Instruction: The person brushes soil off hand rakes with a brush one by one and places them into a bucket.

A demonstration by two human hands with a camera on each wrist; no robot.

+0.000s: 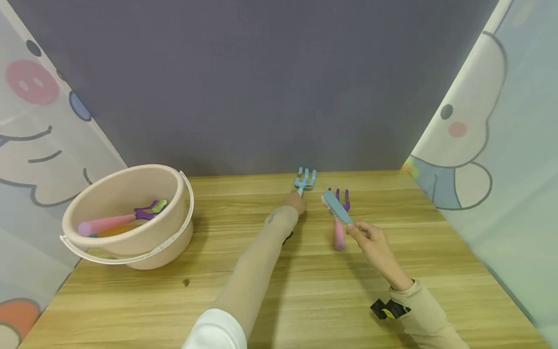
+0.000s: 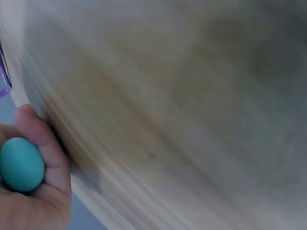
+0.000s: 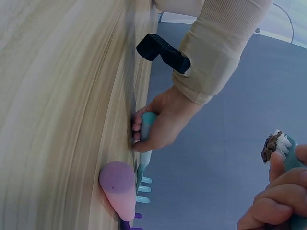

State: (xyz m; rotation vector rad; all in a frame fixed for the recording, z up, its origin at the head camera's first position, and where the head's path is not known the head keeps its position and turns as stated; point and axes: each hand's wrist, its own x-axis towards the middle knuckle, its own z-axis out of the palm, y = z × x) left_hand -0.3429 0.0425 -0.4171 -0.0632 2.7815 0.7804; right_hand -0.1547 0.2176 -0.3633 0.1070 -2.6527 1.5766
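My left hand (image 1: 295, 202) grips the handle of a light blue toy hand rake (image 1: 305, 180), low over the table at the back. The teal rounded end of the handle (image 2: 22, 164) pokes out of the fist in the left wrist view. In my right hand (image 1: 369, 241) is a blue brush (image 1: 338, 207), held by its handle with white bristles facing left. A brown clump (image 3: 271, 145) clings to the bristles in the right wrist view. Below the brush lies a second rake with purple tines and a pink handle (image 1: 339, 236), partly hidden by it.
A cream bucket (image 1: 174, 242) with a white handle stands on the left, holding a pink-handled purple tool (image 1: 109, 224) and other colourful pieces. A small brown bit (image 1: 186, 282) lies on the wooden table (image 1: 322, 300). A dark grey panel (image 1: 261, 87) rises behind, with cartoon-printed sheets at both sides.
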